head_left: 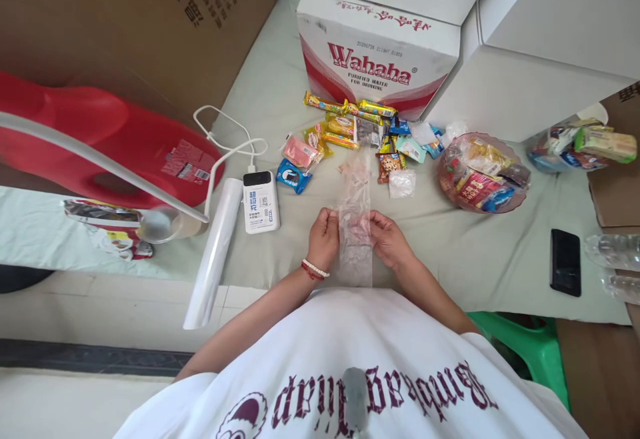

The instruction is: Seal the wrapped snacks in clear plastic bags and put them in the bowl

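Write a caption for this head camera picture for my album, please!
Both hands, left hand and right hand, hold a clear plastic bag in front of scattered snacks.

Clear plastic bag (356, 225), long and narrow, crinkled, stretched lengthwise away from the person, over the grey-green cloth

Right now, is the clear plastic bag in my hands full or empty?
Empty, as far as it shows. The clear bag hangs flat between the left hand and right hand, with the sheet visible through it.
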`<state>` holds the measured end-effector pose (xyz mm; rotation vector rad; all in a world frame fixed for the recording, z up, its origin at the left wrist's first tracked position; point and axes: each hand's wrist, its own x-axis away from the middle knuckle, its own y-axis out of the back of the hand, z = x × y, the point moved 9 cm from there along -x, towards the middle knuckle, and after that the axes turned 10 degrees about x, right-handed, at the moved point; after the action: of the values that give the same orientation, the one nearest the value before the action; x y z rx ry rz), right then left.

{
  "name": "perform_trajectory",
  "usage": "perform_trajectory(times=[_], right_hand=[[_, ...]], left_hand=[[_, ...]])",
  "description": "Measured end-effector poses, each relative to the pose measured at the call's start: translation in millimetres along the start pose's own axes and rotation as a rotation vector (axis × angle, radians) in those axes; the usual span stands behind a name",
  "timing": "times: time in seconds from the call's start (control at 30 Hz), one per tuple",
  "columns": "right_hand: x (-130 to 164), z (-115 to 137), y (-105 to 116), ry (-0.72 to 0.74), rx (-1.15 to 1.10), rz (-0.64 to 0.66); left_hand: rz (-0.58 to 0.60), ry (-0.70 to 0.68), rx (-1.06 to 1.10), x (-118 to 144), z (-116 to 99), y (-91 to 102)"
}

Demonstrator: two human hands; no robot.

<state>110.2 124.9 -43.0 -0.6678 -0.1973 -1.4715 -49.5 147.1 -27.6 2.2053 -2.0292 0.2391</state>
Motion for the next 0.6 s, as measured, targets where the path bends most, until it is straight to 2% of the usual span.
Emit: perform_trajectory(times=[0.07, 0.13, 0.2, 0.3, 0.37, 0.47, 0.6], right_hand=[[0, -3, 11, -0.046, -0.034, -0.037], [1, -4, 14, -0.061, -0.008, -0.062], [1, -5, 2, -0.062, 0.041, -0.033], [-1, -5, -30, -0.023, 0.127, 0.043], [-3, -4, -41, 0.028, 0.201, 0.036], [-4, -2, -31, 0.069, 0.27, -0.029], [1, -4, -1, 0.028, 0.205, -0.095]], left_hand=[[-0.081, -0.056, -0.074, -2, -6, 13.2], [-0.112, -0.087, -0.141, -2, -9, 19.3], [-0.078, -0.112, -0.229, -2, -11, 14.9], [-0.008, -0.112, -0.364, -2, -7, 2.6], [-0.02, -0.093, -0.419, -5, -4, 2.3], [-0.073, -0.074, -0.359, -10, 0, 11.5], [-0.046, -0.024, -0.136, -10, 9, 15.4]])
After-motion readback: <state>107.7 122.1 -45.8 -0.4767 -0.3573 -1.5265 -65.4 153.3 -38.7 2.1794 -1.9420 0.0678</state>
